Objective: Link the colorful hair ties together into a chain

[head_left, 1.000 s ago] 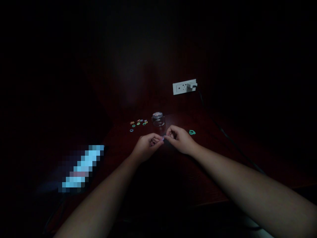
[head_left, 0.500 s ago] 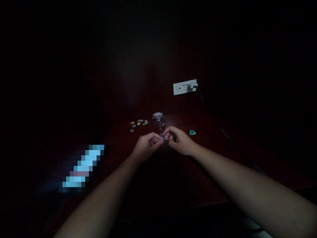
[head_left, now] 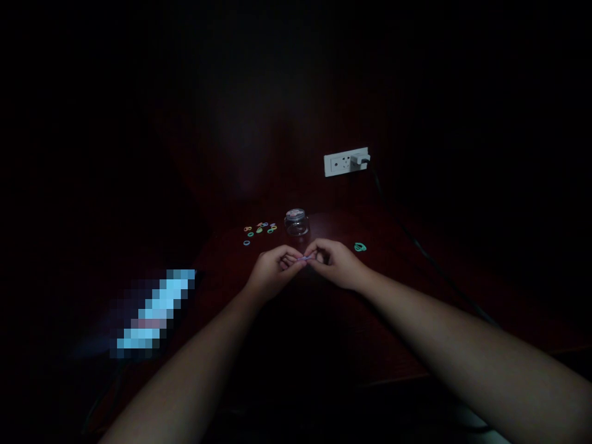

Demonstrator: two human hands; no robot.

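My left hand (head_left: 276,271) and my right hand (head_left: 333,264) meet fingertip to fingertip over the dark red table. Between them they pinch a small purple band (head_left: 304,258), pressed narrow, its ends hidden by the fingers. Just behind the hands stands a clear jar (head_left: 296,223) with a patterned lid. Several small coloured rings (head_left: 259,230) lie to the left of the jar. Green rings (head_left: 360,246) lie on the table beyond my right hand.
A lit, pixelated screen (head_left: 157,311) is at the left. On the back wall is a white socket (head_left: 346,162) with a plug in it, and a dark cable (head_left: 428,258) runs down to the right.
The band was an open loop between the fingertips and now looks flattened into a thin line. My right fingers have shifted slightly down and closer to the left ones.
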